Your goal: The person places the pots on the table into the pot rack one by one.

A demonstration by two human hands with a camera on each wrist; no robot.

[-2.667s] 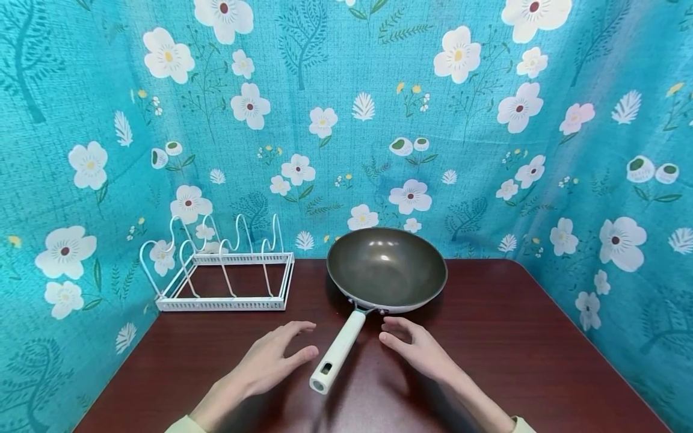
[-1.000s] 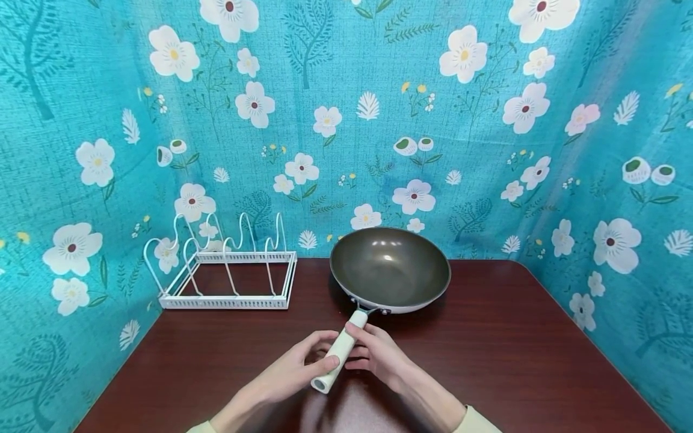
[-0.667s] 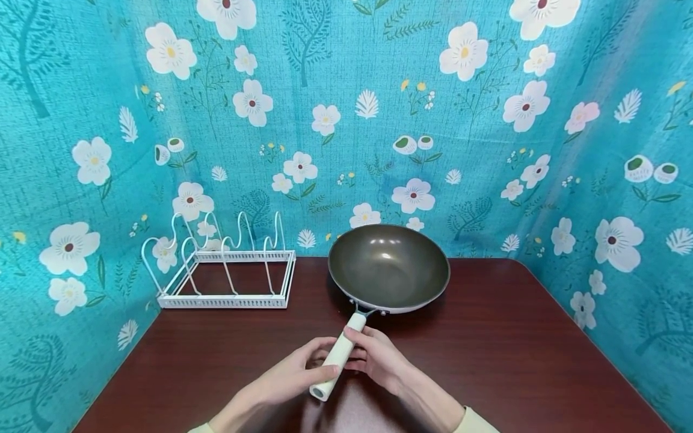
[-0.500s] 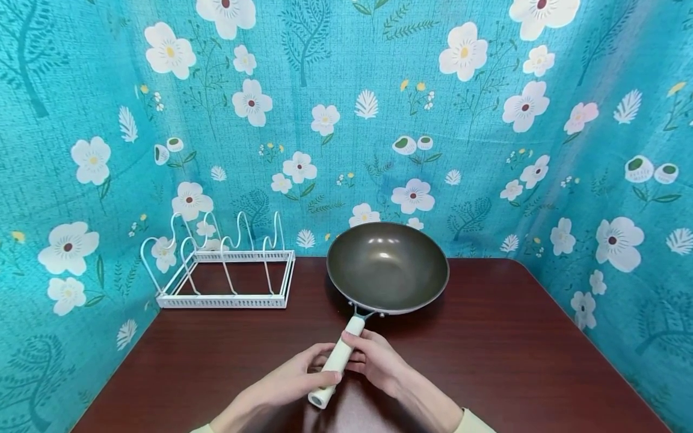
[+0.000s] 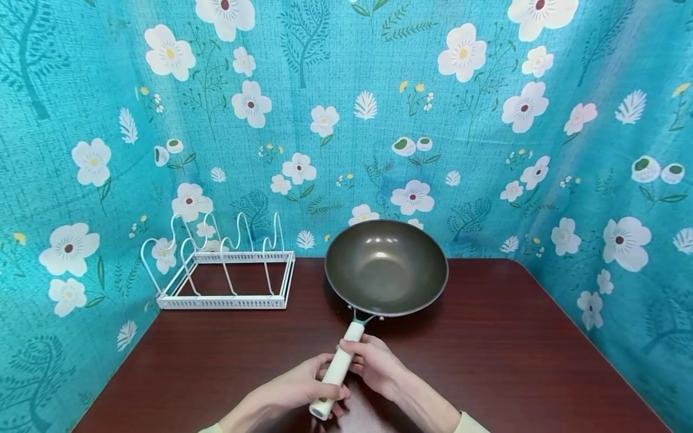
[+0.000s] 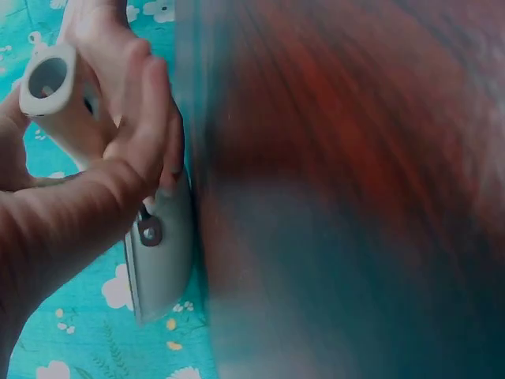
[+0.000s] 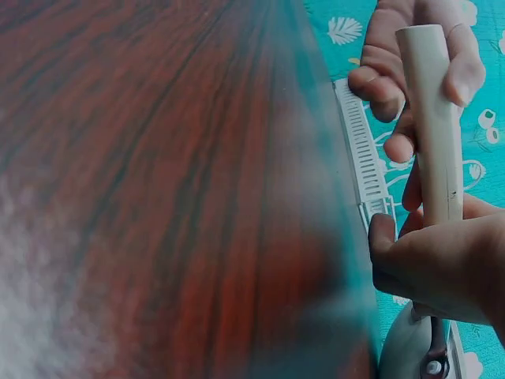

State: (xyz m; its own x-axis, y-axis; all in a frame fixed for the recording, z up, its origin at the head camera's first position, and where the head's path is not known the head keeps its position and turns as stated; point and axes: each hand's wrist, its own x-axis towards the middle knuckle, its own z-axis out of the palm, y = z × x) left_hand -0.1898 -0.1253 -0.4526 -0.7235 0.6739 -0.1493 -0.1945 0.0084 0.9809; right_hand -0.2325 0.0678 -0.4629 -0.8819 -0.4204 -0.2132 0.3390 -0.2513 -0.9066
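A dark-lined wok (image 5: 387, 270) with a pale outside stands on the table, its opening tipped towards me. Its long cream handle (image 5: 339, 364) slants towards me and to the left. My left hand (image 5: 298, 385) holds the handle near its free end, thumb across the top and fingers round the underside. Further up, closer to the pan, my right hand (image 5: 379, 368) grips it with the thumb on top. The right wrist view shows both hands on the handle (image 7: 434, 126). In the left wrist view the handle's hollow end (image 6: 49, 83) points towards the camera.
A white wire rack (image 5: 224, 302) with several upright loops stands left of the wok on the dark red-brown table (image 5: 487, 349). A turquoise flowered cloth (image 5: 346, 120) hangs behind and along both sides.
Both hands have come from beside the handle to gripping it. The handle's end has dropped and come towards me, and the wok's bowl has tilted a little further my way. The rack stays put.
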